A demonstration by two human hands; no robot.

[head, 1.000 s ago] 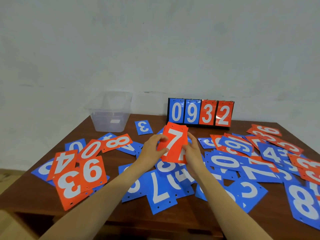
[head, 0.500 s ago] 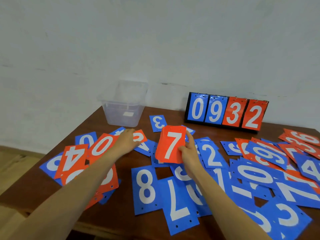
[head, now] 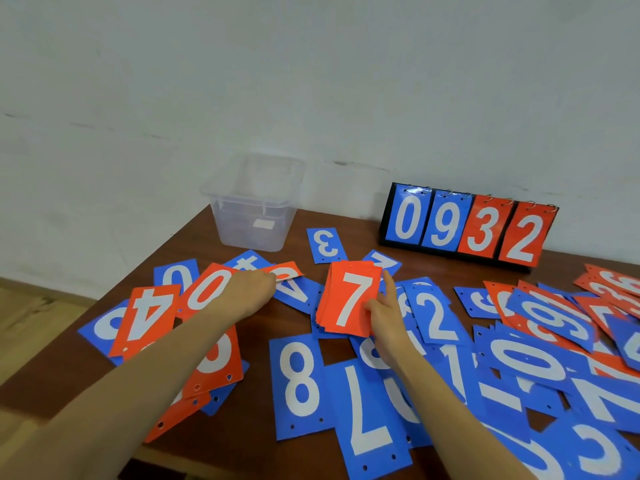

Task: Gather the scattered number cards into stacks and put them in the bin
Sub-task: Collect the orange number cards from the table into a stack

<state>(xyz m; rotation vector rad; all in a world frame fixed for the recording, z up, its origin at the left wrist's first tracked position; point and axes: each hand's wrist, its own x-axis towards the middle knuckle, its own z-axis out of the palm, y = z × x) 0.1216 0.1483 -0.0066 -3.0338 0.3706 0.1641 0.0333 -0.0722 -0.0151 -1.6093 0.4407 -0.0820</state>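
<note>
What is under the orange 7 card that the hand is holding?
More orange cards are stacked under the orange 7 card, held by the right hand. Only their edges show; their numbers are covered.

Pale scuffed wall (head: 311, 81), dark brown wooden table (head: 194, 244), light wooden floor (head: 31, 317)

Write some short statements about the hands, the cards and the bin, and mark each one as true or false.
1. The right hand holds a red stack with a 7 on top. True.
2. The scoreboard reads 2390. False: it reads 0932.
3. The left hand is inside the clear bin. False: it touches a red card on the table, in front of the bin.
4. A blue 3 card lies between the bin and the scoreboard. True.
</note>
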